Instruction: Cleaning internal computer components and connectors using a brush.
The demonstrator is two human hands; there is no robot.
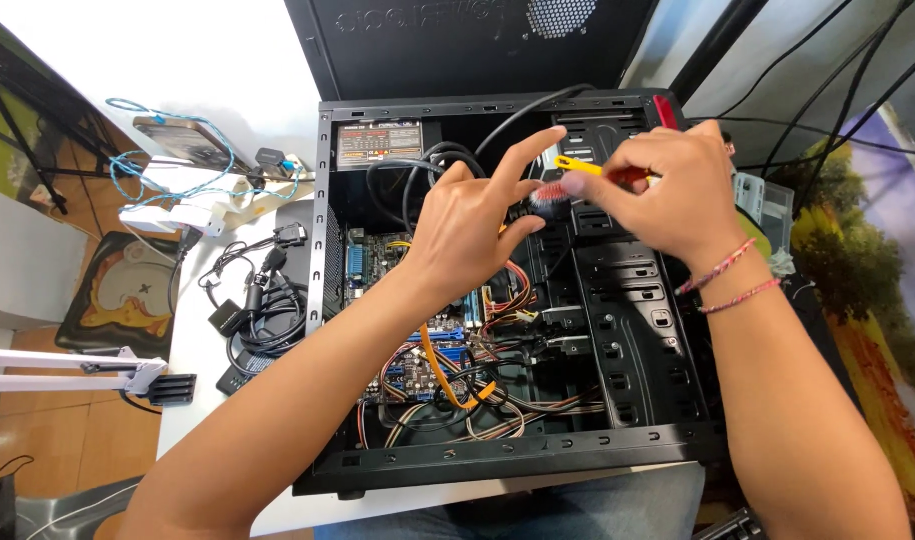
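Screwdriver (605, 172) with a red handle and a yellow collar sits pinched in the right hand (667, 190), the fingers closed together around the handle while the thumb and forefinger steady the yellow part. It hangs above the upper middle of the open computer case (517, 465), near the drive bays (627, 300), and its long axis runs almost level, left to right across the view, with the working end pointing toward the left hand (467, 235); the tip itself is hidden behind the fingers. That low, sideways hold seems meant to bring the tip in line with whatever the left hand steadies. The left hand has its forefinger stretched up and out and its thumb and remaining fingers curled, and it appears to nip a small reddish connector (549, 195) at the fingertips, though how firmly it is held cannot be told. Both forearms reach in from the near edge of the case, which lies on its side with the panel off so the inside faces up. Below the hands lies the circuit board (417, 330), crossed by an orange cable (439, 370) and bundles of coloured wires (477, 410). Farther left, on the white table (217, 30), rest a coil of black cables (262, 320) and a loose blue cord (177, 170).
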